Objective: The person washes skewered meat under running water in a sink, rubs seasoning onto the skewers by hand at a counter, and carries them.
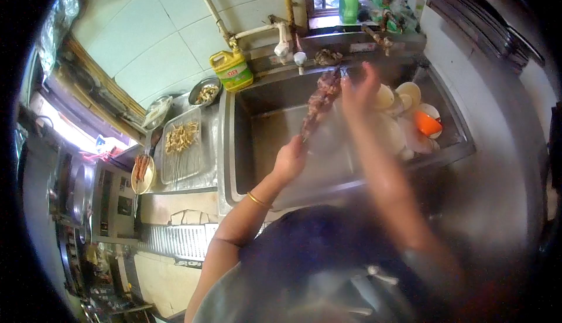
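Note:
My left hand, with a gold bangle at the wrist, is closed round the lower ends of a bunch of raw meat skewers. The bunch slants up and to the right over the sink. Beside its upper end is my right hand, smeared a little by motion, with thumb and fingers stretched apart. Whether it touches the meat I cannot tell. White bowls and an orange bowl lie in the right part of the sink, partly behind my right forearm.
Left of the sink are a clear tray of skewered pale food, a metal bowl of chopped food and a bowl with reddish skewers. A yellow jug, taps and a green pump bottle stand behind the sink.

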Motion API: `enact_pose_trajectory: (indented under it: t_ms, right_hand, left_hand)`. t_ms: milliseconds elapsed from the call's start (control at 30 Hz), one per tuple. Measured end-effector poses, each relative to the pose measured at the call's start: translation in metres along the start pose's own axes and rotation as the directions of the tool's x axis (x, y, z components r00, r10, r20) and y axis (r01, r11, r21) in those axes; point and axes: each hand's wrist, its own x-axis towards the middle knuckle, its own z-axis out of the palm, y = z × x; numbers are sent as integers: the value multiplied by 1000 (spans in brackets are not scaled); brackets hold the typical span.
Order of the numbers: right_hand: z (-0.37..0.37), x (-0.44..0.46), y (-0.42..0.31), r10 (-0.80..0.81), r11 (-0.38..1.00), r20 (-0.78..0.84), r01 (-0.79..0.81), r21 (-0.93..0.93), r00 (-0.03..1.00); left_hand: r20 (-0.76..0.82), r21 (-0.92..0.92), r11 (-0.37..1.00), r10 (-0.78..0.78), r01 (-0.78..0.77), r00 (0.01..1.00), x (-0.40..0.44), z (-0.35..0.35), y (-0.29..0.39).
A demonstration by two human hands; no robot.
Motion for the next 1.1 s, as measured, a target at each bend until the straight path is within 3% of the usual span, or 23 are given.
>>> enact_pose_trajectory:
  t_ms: [133,567,733,833,900,933,967,1000,1033,1100]
  right_hand:
    - [-10,-1,-9,-176,962,152,203,-185,973]
    - [-9,2,-24,-118,932,236,190,-309,965]
    - [-12,2,-29,-116,896,370,258,-361,922]
    - [-3,-7,-19,16,997,109,-8,-75,994]
    - [9,-17,-17,302,952,6,-302,45,953]
    - [10,-19,-16,441,893,-33,-435,113,897]
    - [8,-18,-13,693,649,142,-698,304,707]
    - [3,-11,-18,818,291,362,-864,411,448]
    - [1,-7,-21,790,-116,589,-903,414,168]
    - [10,-14,-1,749,-185,632,-854,486,197]
  left_hand:
    - [-12,19,1000,-9,10,1000,-1,-1,-3]
    - [-6,208,978,25,-23,1000,-7,-10,5]
    - [-42,121,992,37,-32,998,-7,-5,1]
    - [-40,78,997,-5,8,999,-6,-4,4]
    - [-31,109,994,-19,22,999,-5,-3,6]
    - [-26,147,989,-5,8,1000,-4,-3,8]
    - [-19,186,983,10,-6,1000,-3,-2,9]
    - [14,257,966,13,-16,1000,-3,-3,12]
    - [46,329,944,14,-28,999,-3,-5,15]
    - [91,418,907,23,-59,996,-3,-9,19]
